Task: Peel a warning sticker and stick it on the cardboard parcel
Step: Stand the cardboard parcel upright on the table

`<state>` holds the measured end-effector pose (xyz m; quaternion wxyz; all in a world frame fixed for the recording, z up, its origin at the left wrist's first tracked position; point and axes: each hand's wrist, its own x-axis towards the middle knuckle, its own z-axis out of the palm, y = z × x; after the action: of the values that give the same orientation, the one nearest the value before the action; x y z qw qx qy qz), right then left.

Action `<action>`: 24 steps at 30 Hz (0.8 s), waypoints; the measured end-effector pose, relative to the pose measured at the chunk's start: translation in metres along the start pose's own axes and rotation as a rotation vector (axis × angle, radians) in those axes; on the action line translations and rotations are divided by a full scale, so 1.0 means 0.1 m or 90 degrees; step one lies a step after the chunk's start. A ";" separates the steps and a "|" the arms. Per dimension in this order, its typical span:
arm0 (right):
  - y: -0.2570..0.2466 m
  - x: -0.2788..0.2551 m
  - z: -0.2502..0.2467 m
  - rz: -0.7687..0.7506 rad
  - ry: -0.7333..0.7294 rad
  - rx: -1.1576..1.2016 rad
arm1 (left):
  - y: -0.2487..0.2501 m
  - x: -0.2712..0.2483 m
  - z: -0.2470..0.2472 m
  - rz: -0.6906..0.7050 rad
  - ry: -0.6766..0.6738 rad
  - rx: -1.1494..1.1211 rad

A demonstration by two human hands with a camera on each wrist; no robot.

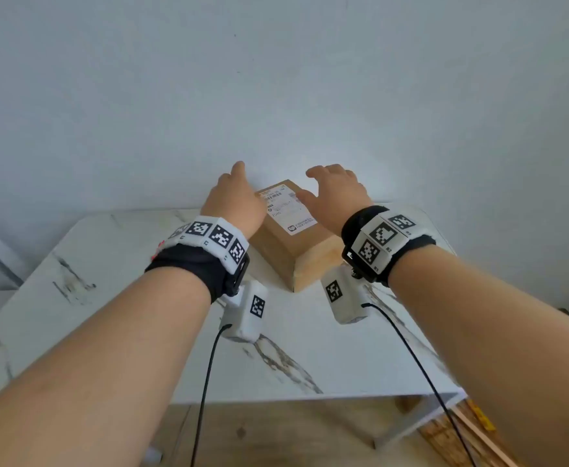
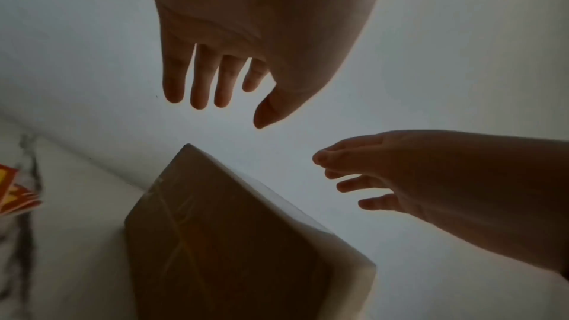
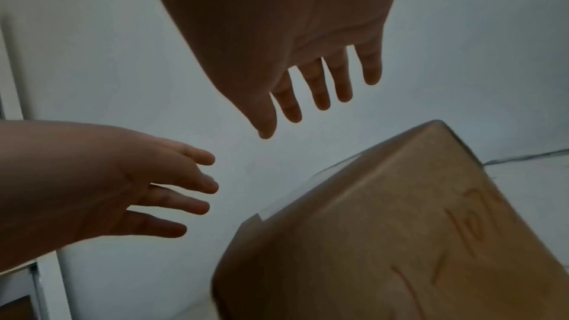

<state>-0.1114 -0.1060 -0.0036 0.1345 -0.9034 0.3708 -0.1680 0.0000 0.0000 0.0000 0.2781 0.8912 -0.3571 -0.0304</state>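
A brown cardboard parcel (image 1: 293,246) with a white shipping label (image 1: 288,210) on top stands on the marble table (image 1: 107,251) near the wall. My left hand (image 1: 234,197) hovers over its left top edge with straight, spread fingers (image 2: 197,82) and holds nothing. My right hand (image 1: 335,193) hovers over the right top edge, also spread and holding nothing (image 3: 317,86). Both hands are above the parcel (image 2: 221,240) and apart from it (image 3: 385,228). Red and yellow stickers (image 2: 13,191) lie on the table left of the parcel, seen only in the left wrist view.
The grey wall (image 1: 276,79) rises directly behind the parcel. The table's front edge (image 1: 310,397) is near me, with wooden floor (image 1: 276,433) below. Black cables (image 1: 209,382) hang from both wrist cameras.
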 end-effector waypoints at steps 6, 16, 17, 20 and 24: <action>0.03 -0.49 0.06 -0.003 0.035 -0.018 | -0.13 -0.52 0.07 0.023 0.018 0.014; 0.00 -1.15 -0.24 0.022 0.024 0.000 | -0.02 -1.25 -0.09 0.060 0.000 -0.013; -0.01 -1.18 -0.25 0.027 0.019 -0.002 | -0.03 -1.28 -0.10 0.063 -0.005 -0.013; -0.01 -1.21 -0.25 0.036 0.013 -0.014 | -0.05 -1.30 -0.09 0.073 -0.011 -0.007; 0.06 -1.17 -0.19 0.043 0.002 -0.021 | -0.04 -1.19 -0.03 0.067 -0.019 0.004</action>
<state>-0.2011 -0.0285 -0.0121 0.1248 -0.8920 0.4043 -0.1590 -0.0848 0.0816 -0.0170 0.2709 0.8715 -0.4078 -0.0280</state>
